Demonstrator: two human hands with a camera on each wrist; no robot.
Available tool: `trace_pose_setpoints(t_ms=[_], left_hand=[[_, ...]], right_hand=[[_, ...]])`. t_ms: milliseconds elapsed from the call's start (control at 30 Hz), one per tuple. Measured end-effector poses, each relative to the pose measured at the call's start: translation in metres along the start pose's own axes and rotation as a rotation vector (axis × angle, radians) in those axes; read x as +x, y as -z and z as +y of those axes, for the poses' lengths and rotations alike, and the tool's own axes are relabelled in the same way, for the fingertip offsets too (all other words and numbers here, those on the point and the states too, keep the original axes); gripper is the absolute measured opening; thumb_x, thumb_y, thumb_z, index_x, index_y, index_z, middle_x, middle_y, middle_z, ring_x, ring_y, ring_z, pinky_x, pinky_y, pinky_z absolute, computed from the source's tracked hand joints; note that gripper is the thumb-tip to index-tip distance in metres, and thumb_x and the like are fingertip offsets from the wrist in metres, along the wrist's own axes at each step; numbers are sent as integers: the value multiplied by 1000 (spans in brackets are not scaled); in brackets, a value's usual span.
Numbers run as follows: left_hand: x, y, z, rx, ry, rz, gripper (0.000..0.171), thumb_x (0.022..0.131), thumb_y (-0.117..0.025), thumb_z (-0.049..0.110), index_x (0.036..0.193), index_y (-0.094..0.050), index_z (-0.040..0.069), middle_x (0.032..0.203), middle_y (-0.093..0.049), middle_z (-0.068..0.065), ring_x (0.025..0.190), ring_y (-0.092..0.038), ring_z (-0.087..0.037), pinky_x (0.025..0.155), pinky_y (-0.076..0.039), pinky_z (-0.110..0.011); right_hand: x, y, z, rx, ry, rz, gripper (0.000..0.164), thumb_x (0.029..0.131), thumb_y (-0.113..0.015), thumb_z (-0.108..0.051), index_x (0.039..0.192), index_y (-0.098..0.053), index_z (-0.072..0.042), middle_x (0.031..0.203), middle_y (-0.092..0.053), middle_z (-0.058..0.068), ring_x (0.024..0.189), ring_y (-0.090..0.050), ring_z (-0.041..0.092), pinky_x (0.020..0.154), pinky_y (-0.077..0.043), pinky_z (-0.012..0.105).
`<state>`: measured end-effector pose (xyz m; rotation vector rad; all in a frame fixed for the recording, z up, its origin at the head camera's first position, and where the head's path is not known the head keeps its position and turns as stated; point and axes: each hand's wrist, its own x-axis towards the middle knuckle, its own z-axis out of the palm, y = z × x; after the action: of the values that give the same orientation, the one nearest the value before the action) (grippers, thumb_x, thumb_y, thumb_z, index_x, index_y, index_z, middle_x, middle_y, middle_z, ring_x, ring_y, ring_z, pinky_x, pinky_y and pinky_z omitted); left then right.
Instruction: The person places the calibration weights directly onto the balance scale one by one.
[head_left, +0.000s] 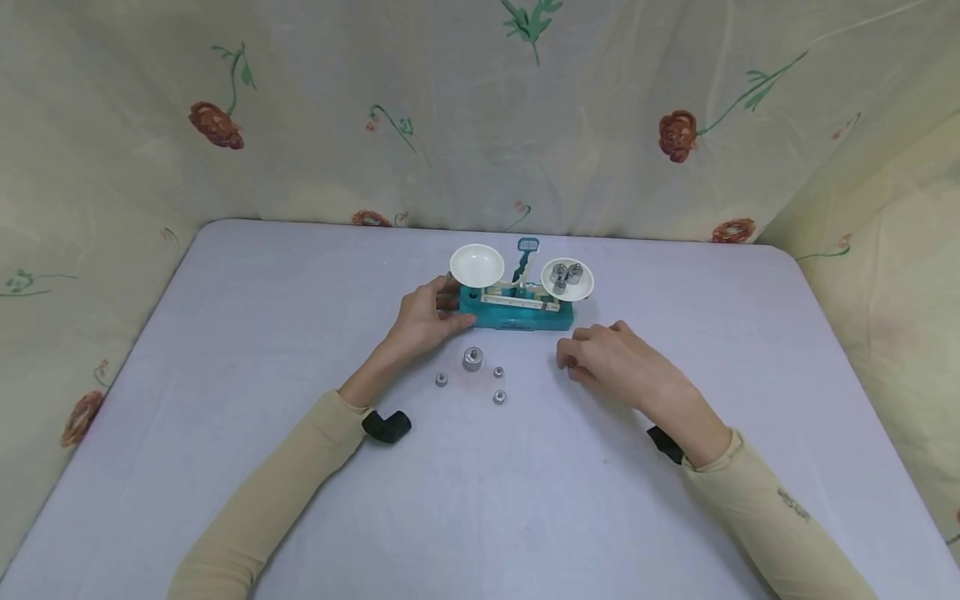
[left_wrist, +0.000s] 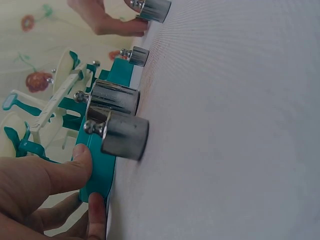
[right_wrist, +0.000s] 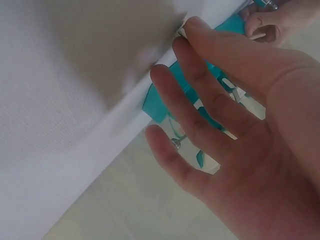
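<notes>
A teal balance scale [head_left: 517, 317] with two white pans stands near the back of the table. My left hand [head_left: 423, 321] grips the left end of its base, thumb along the front and fingers behind. Just right of the scale, my right hand [head_left: 618, 367] is low over the table; its thumb and forefinger pinch a small silvery piece [right_wrist: 181, 31], mostly hidden, apparently a weight. Metal weights rest in the right pan [head_left: 587, 287], while the left pan [head_left: 477, 265] holds nothing. In front of the base stand a larger weight [head_left: 472, 359] and smaller weights [head_left: 499, 397].
The white-covered table [head_left: 517, 517] reaches to a floral cloth [head_left: 450, 125] hanging behind its back edge. Another cloth wall rises at the right. Dark straps [head_left: 387, 427] are on both wrists, below beige sleeves [head_left: 277, 492].
</notes>
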<state>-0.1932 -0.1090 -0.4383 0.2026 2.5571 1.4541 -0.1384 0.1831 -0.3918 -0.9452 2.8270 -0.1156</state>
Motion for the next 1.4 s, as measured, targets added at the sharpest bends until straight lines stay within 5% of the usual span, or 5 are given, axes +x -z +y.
trace_pose_setpoints(t_ms=[1400], left_hand=[[0, -1, 0, 17, 5, 5, 64, 98, -80, 14, 155, -52, 3, 149, -64, -22, 137, -66, -38, 112, -59, -45]], right_hand=[[2, 21, 1, -22, -24, 208, 15, 97, -81, -15, 111, -77, -13, 112, -79, 11, 104, -73, 31, 98, -56, 56]])
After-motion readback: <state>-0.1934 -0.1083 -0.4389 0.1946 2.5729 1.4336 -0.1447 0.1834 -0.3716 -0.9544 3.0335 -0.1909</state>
